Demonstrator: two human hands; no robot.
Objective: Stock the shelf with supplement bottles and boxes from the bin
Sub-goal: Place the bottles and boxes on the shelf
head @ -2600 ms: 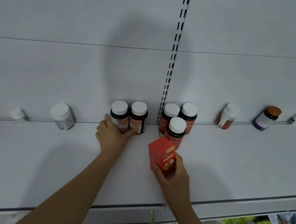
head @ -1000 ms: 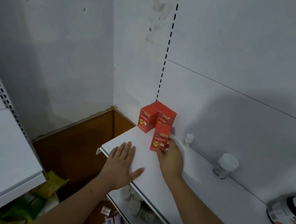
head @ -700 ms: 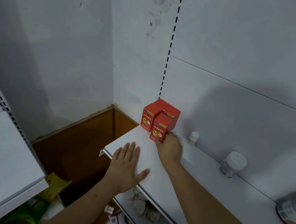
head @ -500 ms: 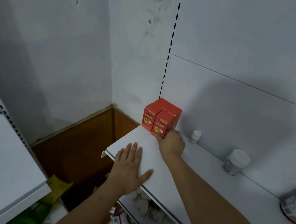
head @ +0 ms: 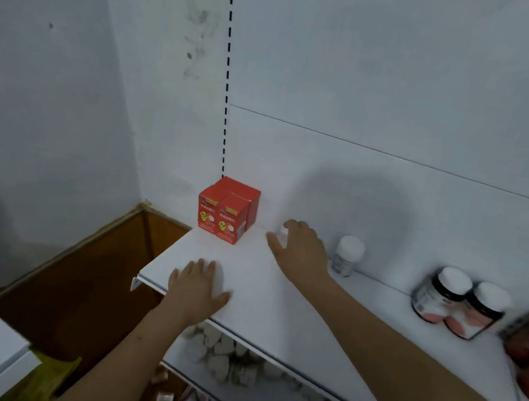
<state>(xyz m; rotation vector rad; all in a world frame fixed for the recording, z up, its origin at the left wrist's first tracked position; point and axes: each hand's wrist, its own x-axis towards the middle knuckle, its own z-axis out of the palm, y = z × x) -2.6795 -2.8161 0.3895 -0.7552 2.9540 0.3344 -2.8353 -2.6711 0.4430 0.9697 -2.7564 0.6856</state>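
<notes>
While both hands are over the shelf (head: 274, 306):
Right hand (head: 300, 251): fingers spread, holding nothing; red boxes (head: 226, 211) just beyond fingertips, apart.
Left hand (head: 197, 288): flat, fingers straight, boxes well ahead.

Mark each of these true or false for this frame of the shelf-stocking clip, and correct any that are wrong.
1. The red boxes stand grouped at the shelf's left end, by the back panel. True.
2. The right hand grips a red box. False: it is off the boxes, fingers spread, reaching at a small white bottle behind it.
3. The left hand lies flat on the shelf near its front edge. True.
4. The white-capped bottle lies on its side. False: it stands upright by the back panel.
5. Dark bottles with white caps stand right of it. True.
</notes>
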